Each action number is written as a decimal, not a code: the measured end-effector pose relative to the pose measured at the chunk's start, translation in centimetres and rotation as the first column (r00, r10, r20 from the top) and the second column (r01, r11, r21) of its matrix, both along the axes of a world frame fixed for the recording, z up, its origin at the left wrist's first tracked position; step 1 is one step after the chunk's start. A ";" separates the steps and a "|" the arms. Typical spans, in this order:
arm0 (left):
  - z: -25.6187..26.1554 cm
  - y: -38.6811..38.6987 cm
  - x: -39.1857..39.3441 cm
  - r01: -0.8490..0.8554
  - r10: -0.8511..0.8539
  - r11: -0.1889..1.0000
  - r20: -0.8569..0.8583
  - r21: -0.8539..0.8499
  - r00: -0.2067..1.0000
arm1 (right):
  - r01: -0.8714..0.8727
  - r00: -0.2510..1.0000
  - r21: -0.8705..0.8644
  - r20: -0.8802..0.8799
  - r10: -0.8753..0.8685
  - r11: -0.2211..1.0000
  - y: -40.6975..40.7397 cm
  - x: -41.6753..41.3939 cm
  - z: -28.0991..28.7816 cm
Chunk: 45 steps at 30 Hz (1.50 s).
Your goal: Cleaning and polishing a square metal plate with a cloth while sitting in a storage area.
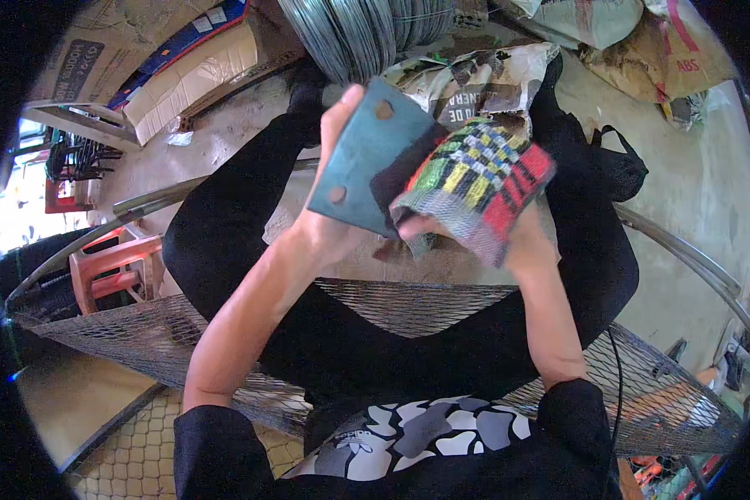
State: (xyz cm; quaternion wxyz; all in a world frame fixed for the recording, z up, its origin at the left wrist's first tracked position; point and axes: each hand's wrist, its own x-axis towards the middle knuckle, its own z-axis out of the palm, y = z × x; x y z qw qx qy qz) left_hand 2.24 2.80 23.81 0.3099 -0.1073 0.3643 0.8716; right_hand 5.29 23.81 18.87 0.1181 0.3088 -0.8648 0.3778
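My left hand [331,239] holds a flat blue-grey rectangular plate [353,165], its thumb along the upper left edge. Two round brown spots or holes sit near the plate's left side, and a dark patch covers part of its right side. In my right hand [531,240] is a multicoloured knitted cloth [475,169], bunched over most of the fingers. The cloth overlaps or lies close against the plate's right edge; whether they touch is unclear. Both are raised above my lap, between my spread knees.
Coils of metal wire [350,37] and a torn printed sack [494,81] lie ahead. Cardboard [194,75] leans at upper left; fuller sacks [662,56] rest at upper right. Netting [131,331] on a curved metal frame [681,244] spreads beneath me, with a red plastic stool [115,265] at left.
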 end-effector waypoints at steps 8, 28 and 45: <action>-0.3 -0.7 -0.1 0.024 -0.029 0.998 -0.084 -0.059 0.996 | 0.220 0.967 -0.259 -0.071 -0.246 0.940 -1.0 -0.9 0.9; -1.7 -0.8 -0.1 0.060 -0.158 0.931 -0.250 -0.360 0.955 | 0.201 0.843 -0.454 0.531 0.083 0.868 0.0 -0.4 2.0; 2.4 -0.3 0.4 -0.006 -0.513 0.612 -0.403 -0.791 0.758 | 0.386 0.788 -0.736 0.577 0.217 0.557 0.4 -1.1 -0.3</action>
